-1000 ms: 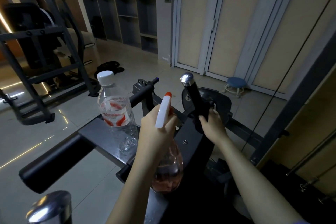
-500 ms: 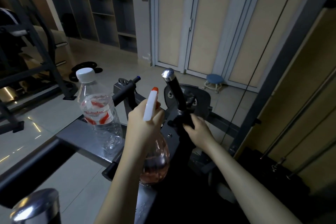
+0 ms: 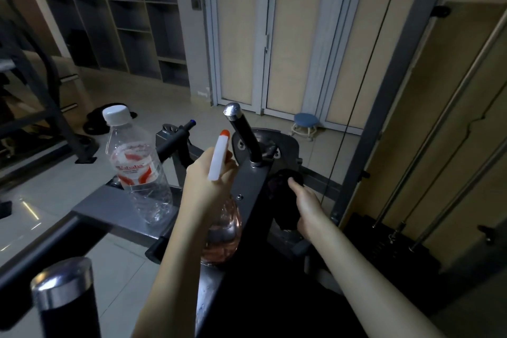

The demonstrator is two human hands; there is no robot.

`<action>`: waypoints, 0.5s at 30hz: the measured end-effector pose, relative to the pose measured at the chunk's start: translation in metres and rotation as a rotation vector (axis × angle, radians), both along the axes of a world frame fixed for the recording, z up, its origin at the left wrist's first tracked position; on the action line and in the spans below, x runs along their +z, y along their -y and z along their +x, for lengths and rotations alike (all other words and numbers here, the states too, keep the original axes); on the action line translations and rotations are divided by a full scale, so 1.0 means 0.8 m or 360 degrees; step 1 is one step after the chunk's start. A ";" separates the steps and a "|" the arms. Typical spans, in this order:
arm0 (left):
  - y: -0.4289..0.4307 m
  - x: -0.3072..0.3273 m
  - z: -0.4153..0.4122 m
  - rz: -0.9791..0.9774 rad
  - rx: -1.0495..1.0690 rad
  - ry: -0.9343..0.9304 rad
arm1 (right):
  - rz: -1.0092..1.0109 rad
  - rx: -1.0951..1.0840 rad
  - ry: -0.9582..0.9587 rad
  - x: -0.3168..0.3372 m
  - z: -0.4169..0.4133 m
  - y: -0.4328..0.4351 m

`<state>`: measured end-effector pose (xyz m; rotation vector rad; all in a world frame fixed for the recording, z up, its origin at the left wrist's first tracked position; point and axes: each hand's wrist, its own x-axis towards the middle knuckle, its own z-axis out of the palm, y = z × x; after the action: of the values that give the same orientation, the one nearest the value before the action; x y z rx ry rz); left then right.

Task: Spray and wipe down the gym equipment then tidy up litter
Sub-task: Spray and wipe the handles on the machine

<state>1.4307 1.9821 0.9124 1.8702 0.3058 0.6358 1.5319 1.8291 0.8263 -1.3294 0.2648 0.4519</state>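
My left hand (image 3: 208, 186) grips a clear pink spray bottle (image 3: 223, 230) by its white trigger head, whose orange nozzle points up and away. My right hand (image 3: 306, 207) holds a dark cloth (image 3: 284, 181) against the right side of the grey machine frame (image 3: 255, 181), just below the black handle (image 3: 244, 132) with a chrome cap. A clear plastic water bottle (image 3: 135, 164) with a white cap and red label stands upright on the grey crossbar (image 3: 109, 214) to the left.
A second chrome-capped black handle (image 3: 65, 296) rises at the bottom left. A steel cable and guide rods run down by the weight stack (image 3: 389, 239) at right. A small blue stool (image 3: 305, 122) stands by the doors; weight plates (image 3: 96, 123) lie on the floor.
My right hand has slid with the cloth from the black handle's shaft down to the frame below it. The left hand keeps the spray bottle in about the same place.
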 end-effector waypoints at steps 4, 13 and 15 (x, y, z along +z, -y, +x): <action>0.015 0.007 -0.017 -0.0016 -0.0029 0.0076 | 0.0036 -0.0006 -0.0020 0.005 -0.021 0.035; 0.128 -0.014 -0.086 0.0173 -0.0307 -0.0071 | 0.0190 -0.0128 -0.0172 0.010 -0.086 0.173; 0.174 -0.030 -0.106 0.0148 -0.0400 -0.0142 | 0.0268 -0.0189 -0.0230 0.004 -0.109 0.220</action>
<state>1.3461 1.8433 0.8885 1.9895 0.0966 0.4022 1.4447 1.6531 0.8298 -1.1123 0.4147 0.4607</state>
